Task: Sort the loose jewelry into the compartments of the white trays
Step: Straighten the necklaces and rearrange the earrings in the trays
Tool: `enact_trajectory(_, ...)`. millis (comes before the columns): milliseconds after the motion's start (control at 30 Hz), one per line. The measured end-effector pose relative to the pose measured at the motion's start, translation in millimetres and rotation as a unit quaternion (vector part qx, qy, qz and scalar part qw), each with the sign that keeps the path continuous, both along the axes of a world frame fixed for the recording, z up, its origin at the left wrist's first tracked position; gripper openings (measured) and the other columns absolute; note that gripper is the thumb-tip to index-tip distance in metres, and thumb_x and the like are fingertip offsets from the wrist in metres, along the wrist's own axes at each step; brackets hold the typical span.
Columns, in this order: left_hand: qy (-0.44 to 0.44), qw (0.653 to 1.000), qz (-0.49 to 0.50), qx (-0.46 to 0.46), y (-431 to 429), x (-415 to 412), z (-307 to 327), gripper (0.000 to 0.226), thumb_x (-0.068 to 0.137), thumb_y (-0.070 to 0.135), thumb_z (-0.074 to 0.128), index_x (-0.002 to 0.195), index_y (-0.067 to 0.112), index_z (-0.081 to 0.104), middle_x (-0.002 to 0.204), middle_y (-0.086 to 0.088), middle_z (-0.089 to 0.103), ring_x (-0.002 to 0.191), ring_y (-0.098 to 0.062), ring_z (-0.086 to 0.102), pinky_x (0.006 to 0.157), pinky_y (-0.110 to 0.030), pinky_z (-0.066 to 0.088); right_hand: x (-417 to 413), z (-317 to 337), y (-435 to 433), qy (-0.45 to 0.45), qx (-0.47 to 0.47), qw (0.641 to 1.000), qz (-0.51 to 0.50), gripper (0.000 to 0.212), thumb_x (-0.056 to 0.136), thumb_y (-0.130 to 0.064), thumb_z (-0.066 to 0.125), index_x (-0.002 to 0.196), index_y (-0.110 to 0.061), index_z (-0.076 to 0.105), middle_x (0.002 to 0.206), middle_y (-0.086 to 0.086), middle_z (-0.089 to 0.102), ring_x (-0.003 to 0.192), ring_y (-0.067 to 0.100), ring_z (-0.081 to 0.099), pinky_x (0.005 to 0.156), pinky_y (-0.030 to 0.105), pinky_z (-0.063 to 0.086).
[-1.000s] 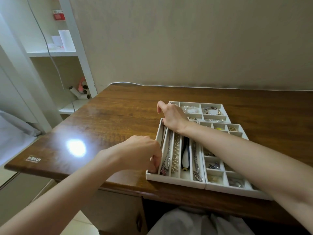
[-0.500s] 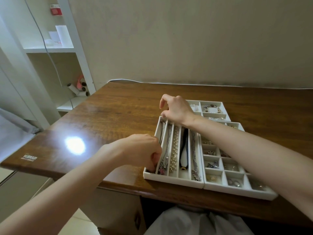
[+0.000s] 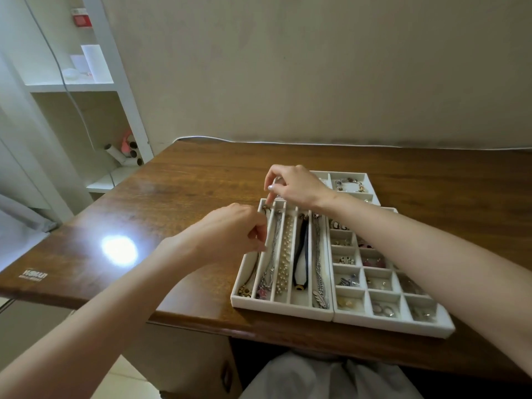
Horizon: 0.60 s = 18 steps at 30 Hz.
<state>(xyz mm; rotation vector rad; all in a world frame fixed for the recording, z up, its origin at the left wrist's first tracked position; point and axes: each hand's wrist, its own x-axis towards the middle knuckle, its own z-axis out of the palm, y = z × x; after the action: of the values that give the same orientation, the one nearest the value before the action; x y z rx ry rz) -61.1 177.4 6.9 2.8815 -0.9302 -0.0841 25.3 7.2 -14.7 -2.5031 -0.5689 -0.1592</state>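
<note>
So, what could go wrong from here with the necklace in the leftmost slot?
1. The left hand and right hand work at the gold necklace beside the silver chain; the two could tangle over the low divider.
2. The long-slot tray sits near the front edge of the table; a pull might slide it off.

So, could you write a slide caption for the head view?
Left hand holds a gold necklace in the leftmost slot of the white tray; right hand touches its far end.
</note>
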Motion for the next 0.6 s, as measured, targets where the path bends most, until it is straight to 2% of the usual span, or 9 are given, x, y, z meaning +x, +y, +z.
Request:
enact_trajectory(100,-0.059,0.994,0.043,-0.075,-6.8,10.6,-4.4,0.009,0.091,0.026,0.055,0.083,0.022,0.056,0.086,0.009,0.056,0.077,-0.010,0.052,0.065,-0.024,0.043,-1.3,13.8,-16.7,-0.030,0.045,0.998,-0.025,0.013,0.090,-0.012,0.050,0.094,-0.018,0.061,0.078,-0.006,0.073,0.048,-0.006,0.050,0.057,0.020,0.036)
enact_trajectory(200,-0.127,0.972,0.134,-0.142,-10.0,46.6,-15.0,0.011,0.091,0.021,0.051,0.090,0.017,0.061,0.091,0.004,0.055,0.083,-0.014,0.049,0.067,-0.027,0.036,-0.9,15.3,-32.8,-0.035,0.041,0.997,-0.053,0.013,0.089,-0.012,0.053,0.095,-0.018,0.063,0.080,-0.005,0.072,0.053,-0.008,0.052,0.061,0.024,0.042)
enact_trajectory(300,-0.082,0.958,0.217,-0.170,-14.1,87.0,-31.3,0.020,0.090,0.026,0.053,0.090,0.011,0.065,0.093,-0.001,0.058,0.087,-0.019,0.052,0.069,-0.028,0.036,-3.8,7.9,-40.6,-0.017,0.054,0.997,-0.055,0.011,0.087,-0.012,0.056,0.093,-0.019,0.064,0.079,-0.004,0.072,0.061,0.000,0.054,0.064,0.025,0.043)
enact_trajectory(400,-0.027,0.954,0.243,-0.173,-23.0,108.7,-44.1,0.034,0.086,0.047,0.057,0.082,0.014,0.065,0.087,0.000,0.060,0.087,-0.020,0.056,0.061,-0.028,0.038,-7.0,3.1,-45.9,-0.012,0.075,0.996,-0.052,0.012,0.087,-0.011,0.057,0.092,-0.017,0.065,0.079,-0.002,0.072,0.065,0.002,0.058,0.063,0.021,0.041)
enact_trajectory(467,-0.021,0.952,0.245,-0.180,-28.8,112.7,-46.7,0.039,0.081,0.055,0.060,0.080,0.017,0.064,0.084,0.002,0.060,0.080,-0.015,0.055,0.052,-0.024,0.035,-7.9,1.8,-49.9,-0.014,0.097,0.994,-0.051,0.013,0.088,-0.009,0.056,0.092,-0.015,0.066,0.078,-0.002,0.072,0.068,0.004,0.061,0.064,0.020,0.043)
enact_trajectory(600,0.004,0.947,0.253,-0.200,-35.8,112.7,-42.0,0.039,0.079,0.054,0.063,0.072,0.015,0.061,0.069,0.003,0.058,0.060,-0.010,0.050,0.048,-0.023,0.033,-8.8,1.5,-57.3,-0.018,0.133,0.990,-0.049,0.016,0.088,-0.004,0.054,0.091,-0.014,0.066,0.077,-0.001,0.072,0.060,-0.002,0.057,0.061,0.020,0.045)
